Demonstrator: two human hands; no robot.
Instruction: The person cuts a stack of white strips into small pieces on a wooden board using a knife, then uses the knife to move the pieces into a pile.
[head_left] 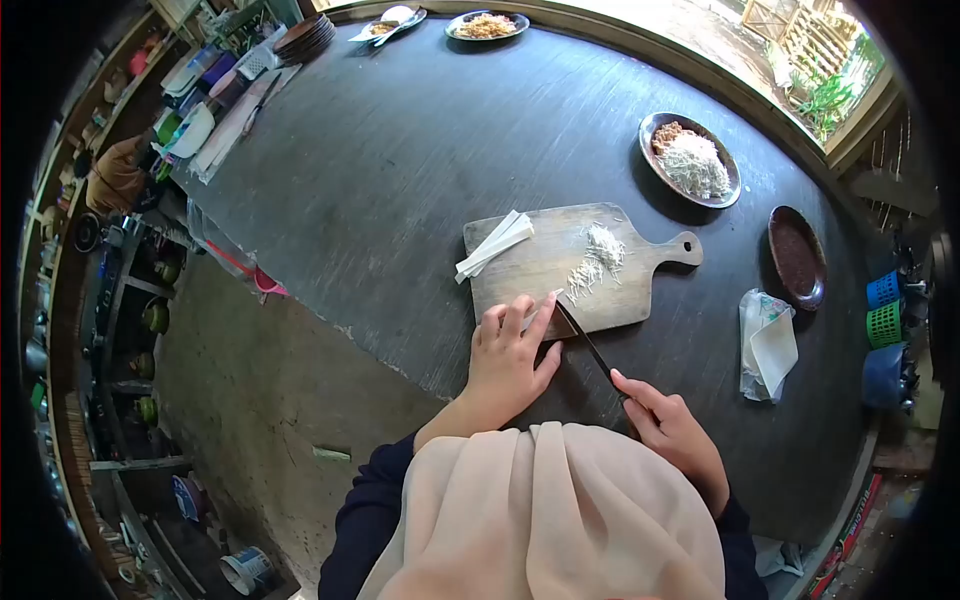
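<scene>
My right hand [672, 424] is closed round the handle of a dark-bladed knife [588, 345]. Its blade angles up and left to the near edge of a wooden cutting board [545, 262]. Just left of the blade, my left hand [512, 355] holds a white strip [531, 318] down on the board, its fingers mostly covering it. Thin white shreds [596, 272] lie right of the knife tip, with a small heap of them farther back. Several uncut white strips [497, 245] are stacked at the board's left side.
A bowl of white shreds and brown food [697, 166] stands beyond the board. To the right are a brown oval dish [796, 258] and a plastic packet [768, 347]. Plates of food [487, 26] sit at the far edge. Containers [190, 130] crowd the table's left end.
</scene>
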